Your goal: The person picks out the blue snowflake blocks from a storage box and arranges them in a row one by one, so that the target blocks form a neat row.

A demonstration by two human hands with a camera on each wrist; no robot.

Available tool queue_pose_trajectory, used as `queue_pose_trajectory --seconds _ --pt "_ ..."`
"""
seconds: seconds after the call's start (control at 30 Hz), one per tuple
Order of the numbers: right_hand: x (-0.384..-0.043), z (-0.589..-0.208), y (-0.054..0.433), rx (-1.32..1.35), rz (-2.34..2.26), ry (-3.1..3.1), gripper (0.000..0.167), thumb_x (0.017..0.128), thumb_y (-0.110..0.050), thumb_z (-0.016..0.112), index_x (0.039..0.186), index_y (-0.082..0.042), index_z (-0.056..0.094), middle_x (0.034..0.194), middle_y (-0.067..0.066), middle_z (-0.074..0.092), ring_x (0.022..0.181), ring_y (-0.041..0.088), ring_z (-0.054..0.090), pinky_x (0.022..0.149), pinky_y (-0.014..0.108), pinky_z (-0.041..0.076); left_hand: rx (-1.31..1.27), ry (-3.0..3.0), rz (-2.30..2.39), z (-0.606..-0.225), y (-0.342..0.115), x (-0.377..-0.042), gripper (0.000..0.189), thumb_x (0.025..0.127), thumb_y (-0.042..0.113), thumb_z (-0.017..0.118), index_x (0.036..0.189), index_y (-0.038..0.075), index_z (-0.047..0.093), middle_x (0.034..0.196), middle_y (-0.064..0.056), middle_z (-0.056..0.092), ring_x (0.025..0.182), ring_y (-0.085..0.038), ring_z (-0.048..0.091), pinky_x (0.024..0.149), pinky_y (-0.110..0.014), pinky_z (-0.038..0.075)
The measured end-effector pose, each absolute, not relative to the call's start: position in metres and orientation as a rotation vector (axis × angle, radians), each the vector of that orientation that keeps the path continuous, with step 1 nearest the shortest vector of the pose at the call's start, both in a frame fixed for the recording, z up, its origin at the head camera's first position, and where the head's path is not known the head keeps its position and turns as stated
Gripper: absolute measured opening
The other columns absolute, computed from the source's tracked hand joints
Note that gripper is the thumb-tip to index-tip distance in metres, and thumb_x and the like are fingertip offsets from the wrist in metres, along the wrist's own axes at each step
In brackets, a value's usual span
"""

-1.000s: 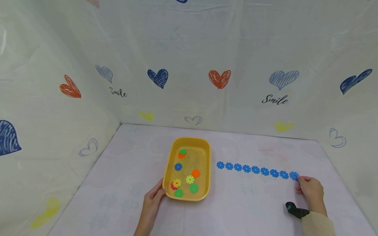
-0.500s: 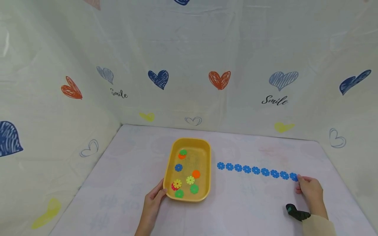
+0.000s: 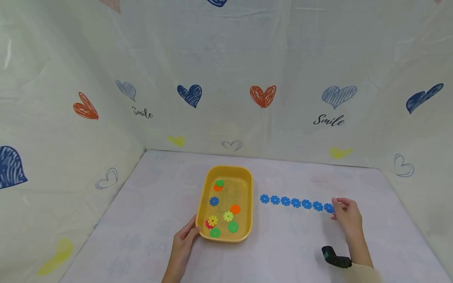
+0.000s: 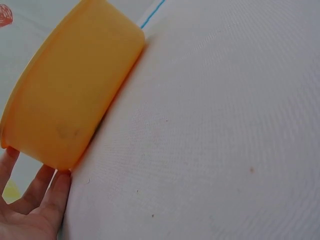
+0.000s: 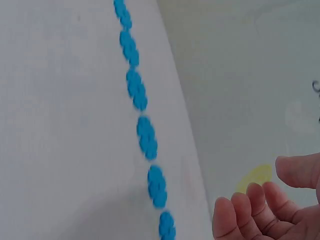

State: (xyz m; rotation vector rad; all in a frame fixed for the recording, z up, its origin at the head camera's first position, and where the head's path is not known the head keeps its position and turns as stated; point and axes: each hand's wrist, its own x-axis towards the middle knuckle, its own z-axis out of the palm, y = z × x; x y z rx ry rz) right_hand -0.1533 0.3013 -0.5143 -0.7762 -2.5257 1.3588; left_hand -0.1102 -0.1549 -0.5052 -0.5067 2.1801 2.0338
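My left hand (image 3: 183, 241) holds the near left corner of a yellow plastic tray (image 3: 241, 184), fingers against its outer wall in the left wrist view. Inside lie loose notched plastic flower discs: one blue disc (image 3: 214, 201), two orange, several green and yellow ones, and a pinkish-red disc partly hidden under a yellow one. To the right, a straight row of blue flower discs (image 3: 295, 203) lies flat on the table. Over the row's right end hovers my right hand (image 3: 348, 216), covering its last discs. Nothing shows between its parted thumb and fingers (image 5: 226, 220) in the right wrist view.
A white cloth covers the table (image 3: 283, 251). Pale curtains (image 3: 226, 59) with printed hearts stand behind it and at both sides. A black device (image 3: 336, 258) is worn at the right wrist, close above the table.
My right hand has let go of the row's last blue disc, lifted and moved left over the row. My left hand and the tray have stayed put.
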Motion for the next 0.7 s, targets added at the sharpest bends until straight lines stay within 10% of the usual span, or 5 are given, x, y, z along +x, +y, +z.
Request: queue_pose_trajectory --seconds 0.3,0.7 --pt "-0.19 -0.557 0.232 -0.239 1.301 -2.589 0.044 0.088 -0.058 0.046 0.112 -0.022 0.055 0.094 -0.004 0.062 0.079 0.008 0.062 0.066 0.014 0.055 -0.503 2.156 2.06 -0.506 -0.155 -0.111 0.047 0.092 0.022 0.053 0.137 0.008 0.046 0.143 -0.008 0.043 0.133 -0.025 0.04 0.096 -0.027 0.046" --pt "-0.155 -0.44 0.094 0.01 1.637 -2.676 0.027 0.089 -0.029 0.06 0.104 -0.007 0.062 0.096 0.004 0.064 0.089 0.014 0.059 0.082 0.031 0.057 -0.443 2.153 2.102 -0.505 -0.155 -0.108 0.046 0.093 0.021 0.051 0.137 0.006 0.045 0.143 -0.009 0.043 0.131 -0.025 0.042 0.094 -0.021 0.05"
